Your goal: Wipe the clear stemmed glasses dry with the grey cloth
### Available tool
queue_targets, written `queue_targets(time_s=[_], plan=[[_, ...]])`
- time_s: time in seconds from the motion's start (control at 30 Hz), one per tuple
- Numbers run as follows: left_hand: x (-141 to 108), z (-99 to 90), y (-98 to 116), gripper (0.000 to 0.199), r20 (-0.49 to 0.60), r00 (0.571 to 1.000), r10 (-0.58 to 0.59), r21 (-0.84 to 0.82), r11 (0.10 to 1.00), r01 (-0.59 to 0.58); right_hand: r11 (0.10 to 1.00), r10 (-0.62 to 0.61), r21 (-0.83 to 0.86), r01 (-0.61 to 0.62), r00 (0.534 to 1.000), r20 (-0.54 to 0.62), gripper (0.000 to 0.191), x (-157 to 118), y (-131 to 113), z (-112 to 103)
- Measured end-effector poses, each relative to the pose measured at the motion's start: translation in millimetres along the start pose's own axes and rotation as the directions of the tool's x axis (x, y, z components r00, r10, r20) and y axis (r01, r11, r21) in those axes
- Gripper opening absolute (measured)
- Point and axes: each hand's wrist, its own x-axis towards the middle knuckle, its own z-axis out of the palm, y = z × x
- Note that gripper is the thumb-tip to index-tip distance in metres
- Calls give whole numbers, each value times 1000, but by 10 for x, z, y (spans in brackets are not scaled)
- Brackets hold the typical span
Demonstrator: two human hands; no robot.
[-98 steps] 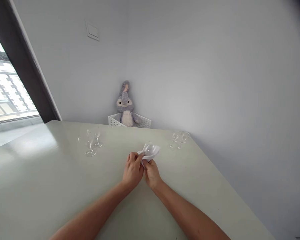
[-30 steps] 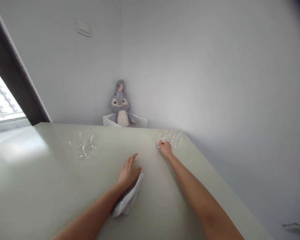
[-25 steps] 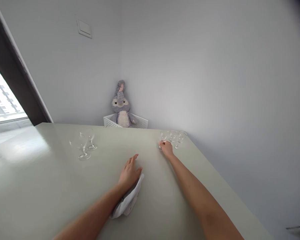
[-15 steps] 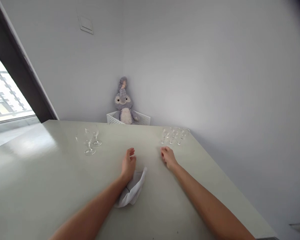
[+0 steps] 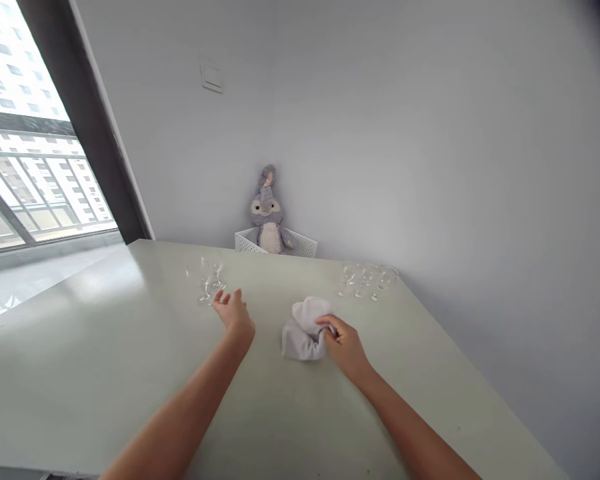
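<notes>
My right hand (image 5: 345, 343) grips a crumpled white cloth (image 5: 300, 337) between thumb and fingers, over the middle of the table. My left hand (image 5: 233, 313) is open, its fingers apart and pointing toward the clear stemmed glasses on the left. The nearer glass (image 5: 205, 291) stands just beyond my fingertips; whether they touch it I cannot tell. Just behind it is another glass (image 5: 218, 275), and the two overlap in the view. On the right, past my right hand, three similar stemmed glasses (image 5: 359, 287) stand close together.
The pale table (image 5: 105, 360) reaches back toward a wall corner. Behind its far edge, a grey plush toy (image 5: 269, 217) sits in a white perforated basket (image 5: 304, 246). At the left is a window (image 5: 40, 173) with a dark frame; a plain wall (image 5: 455, 167) runs along the right.
My left hand has moved left toward the glasses there. The cloth, earlier beside my left wrist, is now in my right hand, further forward and right. The camera view has shifted left.
</notes>
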Motion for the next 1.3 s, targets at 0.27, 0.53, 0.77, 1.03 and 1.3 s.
queue_targets(time_s=[0.27,0.53,0.77,1.03,1.3], plan=[[645,-207,524,47,117,931,-347,-280,888,366,883,191,450,-137,979,-75,57,140,16,-258],[973,-207,482,48,275,886,-373,-463,756,462,173,386,866,-469,842,378,16,152,140,-87],[910,-208,510,31,240,878,-414,-419,772,478,214,206,892,-399,911,358,24,12,151,-102],[114,-99,253,15,498,814,-300,-203,872,445,253,412,929,-270,899,148,18,24,78,-251],[-538,-26,35,26,812,554,-183,-26,937,348,539,205,841,-52,976,-71,26,36,-390,-168]])
